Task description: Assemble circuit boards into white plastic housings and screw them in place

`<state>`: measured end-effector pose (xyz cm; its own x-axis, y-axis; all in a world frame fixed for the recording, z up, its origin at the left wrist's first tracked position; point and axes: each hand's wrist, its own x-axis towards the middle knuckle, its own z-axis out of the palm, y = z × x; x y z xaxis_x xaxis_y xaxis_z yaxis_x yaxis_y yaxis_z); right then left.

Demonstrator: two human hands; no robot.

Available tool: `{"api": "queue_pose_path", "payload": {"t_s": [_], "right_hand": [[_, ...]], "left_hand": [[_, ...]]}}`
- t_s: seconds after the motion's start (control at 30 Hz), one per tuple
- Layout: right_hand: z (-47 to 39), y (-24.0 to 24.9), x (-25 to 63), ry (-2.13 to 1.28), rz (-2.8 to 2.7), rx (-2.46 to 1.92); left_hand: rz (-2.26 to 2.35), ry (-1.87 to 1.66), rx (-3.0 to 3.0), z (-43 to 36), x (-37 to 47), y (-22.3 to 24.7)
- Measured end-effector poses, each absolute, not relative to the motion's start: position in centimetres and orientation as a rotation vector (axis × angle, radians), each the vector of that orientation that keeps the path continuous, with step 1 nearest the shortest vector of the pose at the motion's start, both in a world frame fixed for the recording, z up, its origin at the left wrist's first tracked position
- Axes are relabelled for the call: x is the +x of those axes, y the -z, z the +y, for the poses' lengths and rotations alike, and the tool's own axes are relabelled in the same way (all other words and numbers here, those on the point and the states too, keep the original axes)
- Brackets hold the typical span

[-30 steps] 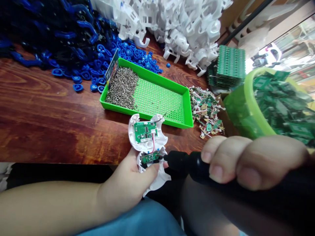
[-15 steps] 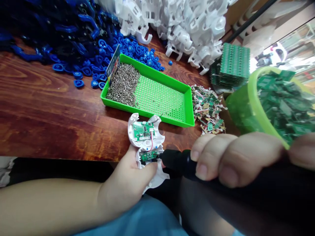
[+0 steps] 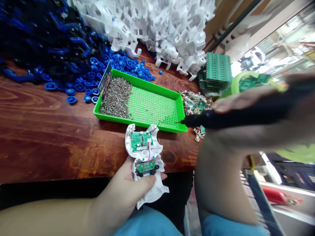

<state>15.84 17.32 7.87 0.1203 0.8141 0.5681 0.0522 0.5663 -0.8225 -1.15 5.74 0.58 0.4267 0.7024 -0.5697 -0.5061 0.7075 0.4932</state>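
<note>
My left hand (image 3: 128,186) grips an opened white plastic housing (image 3: 154,190), its thumb pressed across the lower half. A green circuit board (image 3: 142,141) sits in the upper half and a smaller board (image 3: 146,166) in the lower one, joined by a red and white wire. My right hand (image 3: 236,101), blurred by motion, is wrapped around a black electric screwdriver (image 3: 221,119). The thin bit points left over the right end of a green perforated tray (image 3: 140,124), apart from the housing. Many small metal screws (image 3: 116,96) are heaped at the tray's left end.
Blue buttons (image 3: 123,65) and dark blue shells (image 3: 56,39) lie piled at the back left. White shells (image 3: 167,29) are heaped behind the tray. To the right are stacked green boards (image 3: 218,70), small wired boards (image 3: 194,101) and a yellow-green tub (image 3: 236,83) of boards.
The screwdriver in my right hand has moved up and away from the lower board to the tray's right end. My left hand still holds the housing, now slightly lower in view.
</note>
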Motion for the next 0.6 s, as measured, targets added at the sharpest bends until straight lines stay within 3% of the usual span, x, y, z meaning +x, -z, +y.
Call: {"api": "queue_pose_path", "payload": {"t_s": [0.13, 0.6], "right_hand": [[21.1, -6.5, 13.6, -0.394, -1.19, -0.688], [21.9, -5.1, 12.0, -0.508, -1.204, -0.705]], "left_hand": [[0.834, -0.794, 0.227, 5.8, -0.8, -0.7], [0.852, -0.832, 0.238, 5.4, -0.5, -0.6]]}}
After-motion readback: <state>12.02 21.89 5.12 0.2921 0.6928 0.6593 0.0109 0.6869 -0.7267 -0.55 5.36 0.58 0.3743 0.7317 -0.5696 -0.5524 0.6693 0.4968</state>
